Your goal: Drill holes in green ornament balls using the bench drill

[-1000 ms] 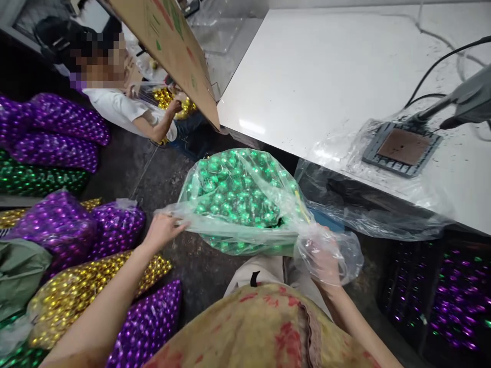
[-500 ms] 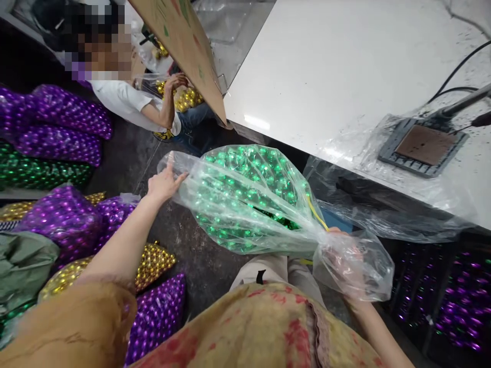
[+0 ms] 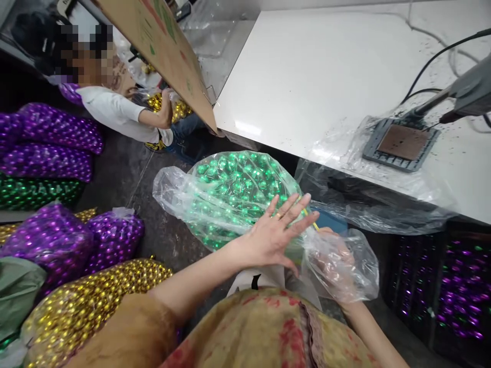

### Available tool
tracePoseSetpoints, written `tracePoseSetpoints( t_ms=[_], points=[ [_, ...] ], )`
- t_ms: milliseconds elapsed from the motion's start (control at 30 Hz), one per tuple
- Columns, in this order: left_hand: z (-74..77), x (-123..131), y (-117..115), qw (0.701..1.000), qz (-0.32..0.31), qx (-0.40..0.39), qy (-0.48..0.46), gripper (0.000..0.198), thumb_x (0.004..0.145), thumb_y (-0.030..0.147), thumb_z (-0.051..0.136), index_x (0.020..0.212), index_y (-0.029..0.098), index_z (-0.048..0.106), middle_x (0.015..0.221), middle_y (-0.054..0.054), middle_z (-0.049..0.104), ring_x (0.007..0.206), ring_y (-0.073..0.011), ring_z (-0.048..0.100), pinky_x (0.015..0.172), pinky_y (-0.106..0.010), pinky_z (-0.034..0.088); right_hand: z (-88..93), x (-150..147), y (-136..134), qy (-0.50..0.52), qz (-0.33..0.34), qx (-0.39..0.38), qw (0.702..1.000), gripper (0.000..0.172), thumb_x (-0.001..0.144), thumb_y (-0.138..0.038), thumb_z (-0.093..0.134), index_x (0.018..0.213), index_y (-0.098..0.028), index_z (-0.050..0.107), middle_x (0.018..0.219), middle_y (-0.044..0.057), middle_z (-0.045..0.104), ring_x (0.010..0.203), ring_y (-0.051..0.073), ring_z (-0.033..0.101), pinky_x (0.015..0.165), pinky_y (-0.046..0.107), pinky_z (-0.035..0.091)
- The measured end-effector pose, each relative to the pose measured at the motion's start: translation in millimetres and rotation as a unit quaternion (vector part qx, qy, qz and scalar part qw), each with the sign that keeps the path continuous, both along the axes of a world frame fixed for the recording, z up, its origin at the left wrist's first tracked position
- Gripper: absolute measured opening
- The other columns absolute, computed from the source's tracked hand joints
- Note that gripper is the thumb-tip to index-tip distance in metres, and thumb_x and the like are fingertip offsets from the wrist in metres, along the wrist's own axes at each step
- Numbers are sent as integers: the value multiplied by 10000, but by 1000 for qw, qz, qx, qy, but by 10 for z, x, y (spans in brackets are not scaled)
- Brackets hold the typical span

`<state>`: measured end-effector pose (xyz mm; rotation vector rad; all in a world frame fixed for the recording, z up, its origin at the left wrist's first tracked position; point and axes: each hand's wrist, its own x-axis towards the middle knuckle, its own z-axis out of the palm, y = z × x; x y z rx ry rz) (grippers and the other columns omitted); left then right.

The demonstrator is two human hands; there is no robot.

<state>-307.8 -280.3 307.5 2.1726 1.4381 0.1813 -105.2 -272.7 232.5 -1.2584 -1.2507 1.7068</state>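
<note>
Green beads [image 3: 238, 179] fill the clear bag [image 3: 172, 188], bulging just beyond the left hand [image 3: 274, 232], which lies spread, fingers apart, on its near side; beside it the right hand [image 3: 332, 260] clenches the gathered neck [image 3: 307, 244] under loose film: filling looks done, neck not yet tied

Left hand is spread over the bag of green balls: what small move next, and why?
Probably close the left hand around the bag of green balls beside the right hand: the left lies open on it, while the right alone bunches the loose neck.
</note>
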Motion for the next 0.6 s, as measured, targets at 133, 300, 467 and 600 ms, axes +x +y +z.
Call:
tracePoseSetpoints(
  t_ms=[133,300,467,600],
  points=[
    [-699,32,55,995,19,-100,2,1062,795,412,645,1551,136,-48,1627,-178,51,1502,-325,-80,1192,-596,-4,144,-87,84,26,111,139,984,133,781,-276,569,894,-227,621,856,31,595,761,173,551,676,297,453],
    [-1005,-100,50,985,39,-151,-76,497,921,268,461,1416,220,466,1444,-89,508,1500,-230,160,1234,-446,30,281,-346,130,8,170,164,972,202,772,-138,494,920,-199,617,920,43,603,834,152,566,743,268,465],
    [-974,-150,-99,935,164,-208,-234,545,863,310,561,1400,247,492,1465,-71,493,1411,-273,382,1211,-408,223,125,-340,91,53,147,13,988,348,694,-225,706,1040,-217,668,1067,66,639,913,171,616,726,245,499],
    [-976,-86,-115,913,211,-223,-269,535,812,349,613,1336,251,573,1448,-49,515,1400,-301,392,1220,-417,199,-41,-233,37,100,-6,-157,982,388,671,-351,765,1025,-218,679,956,55,687,845,182,636,747,295,524]
  ],
)
